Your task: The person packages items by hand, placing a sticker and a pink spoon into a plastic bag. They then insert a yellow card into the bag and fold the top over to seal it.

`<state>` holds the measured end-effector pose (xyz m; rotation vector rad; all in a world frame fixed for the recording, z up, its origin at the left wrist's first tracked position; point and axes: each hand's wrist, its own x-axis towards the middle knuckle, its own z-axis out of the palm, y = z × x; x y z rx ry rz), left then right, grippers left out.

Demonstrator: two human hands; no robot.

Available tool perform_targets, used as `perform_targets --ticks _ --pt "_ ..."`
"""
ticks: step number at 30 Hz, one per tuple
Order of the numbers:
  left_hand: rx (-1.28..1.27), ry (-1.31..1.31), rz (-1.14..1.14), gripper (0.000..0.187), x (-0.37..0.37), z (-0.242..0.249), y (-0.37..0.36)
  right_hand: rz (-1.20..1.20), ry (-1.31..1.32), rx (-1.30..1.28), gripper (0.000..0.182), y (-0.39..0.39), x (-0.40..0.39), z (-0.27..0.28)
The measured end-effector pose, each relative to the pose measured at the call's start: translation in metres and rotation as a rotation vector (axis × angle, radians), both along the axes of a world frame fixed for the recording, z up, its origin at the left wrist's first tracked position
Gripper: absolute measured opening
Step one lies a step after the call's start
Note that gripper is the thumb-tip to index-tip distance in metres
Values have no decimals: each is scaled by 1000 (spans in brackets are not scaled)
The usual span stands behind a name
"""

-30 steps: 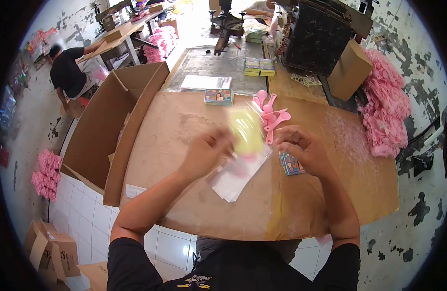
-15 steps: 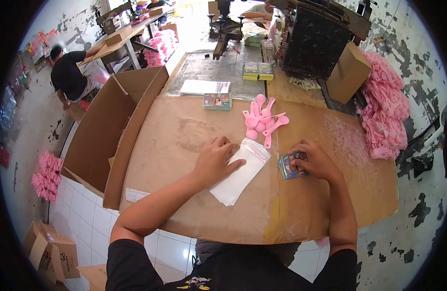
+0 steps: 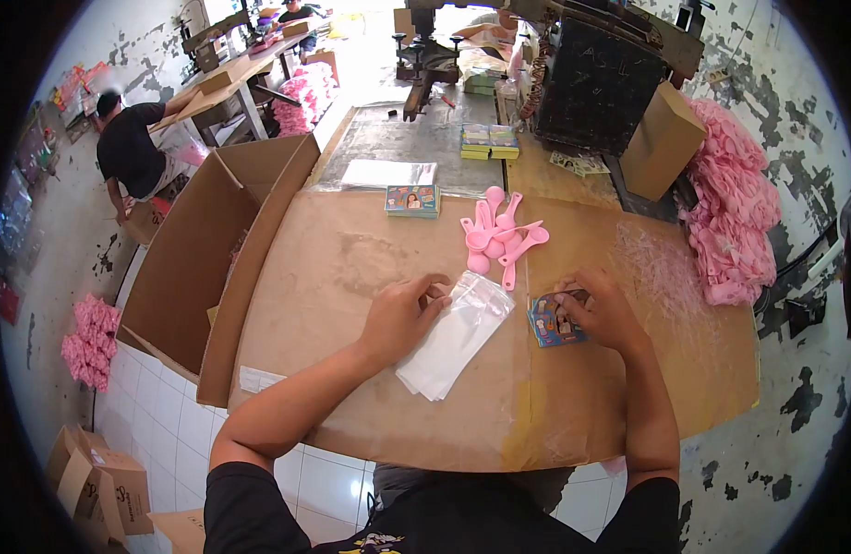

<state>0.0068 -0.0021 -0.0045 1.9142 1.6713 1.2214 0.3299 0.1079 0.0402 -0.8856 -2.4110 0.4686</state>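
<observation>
At frame centre my left hand pinches the top plastic bag, my right hand clamps cards on the worktop; loose fingers might lift two bags.

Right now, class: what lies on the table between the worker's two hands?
In the head view, the stack of clear plastic bags lies between the left hand and right hand; beyond it, bare brown tabletop reaches the printed cards.
</observation>
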Motion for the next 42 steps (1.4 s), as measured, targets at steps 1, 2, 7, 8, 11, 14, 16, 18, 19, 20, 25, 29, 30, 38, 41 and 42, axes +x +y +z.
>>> perform_targets --ticks 1,2,7,8,11,14,16,18,19,20,25,29,30,38,41,42 --pt "24 18 -5 17 1 1 0 -22 121 -173 15 -7 -6 1" --pt "36 51 -13 15 1 1 -1 -46 241 -347 15 -18 -15 1" --pt "33 114 -54 9 2 4 -3 86 402 -394 20 -39 -47 -35" --pt "83 90 -73 10 3 4 -4 182 303 -216 22 -38 -52 -37" --pt "177 -24 -143 12 3 6 -3 264 71 83 25 -45 -57 -39" --pt "56 -337 -240 14 -3 3 -2 263 -26 150 28 -48 -57 -31" --pt "-152 -695 -317 14 -7 -12 1 264 -32 166 29 -48 -57 -29" --pt "-193 -802 -368 15 -9 -18 4 263 -8 194 28 -47 -58 -30" --pt "-214 -855 -393 16 -9 -17 5 270 -5 186 29 -47 -57 -30" --pt "-238 -876 -381 18 -8 -17 4 276 -2 177 30 -47 -56 -29" --pt "-312 -840 -402 25 -4 -8 1 221 120 -39 34 -52 -56 -24" --pt "-384 -778 -385 24 -3 -10 1 164 243 -113 33 -50 -56 -29" --pt "-390 -778 -384 23 -3 -9 1 161 250 -125 33 -49 -56 -31" --pt "-337 -694 -344 22 0 -15 -1 195 143 -2 18 -43 -55 -42" --pt "-323 -690 -347 22 1 -17 -1 192 122 62 18 -43 -56 -41" --pt "-316 -680 -349 21 1 -16 -2 188 117 63 19 -44 -57 -41"
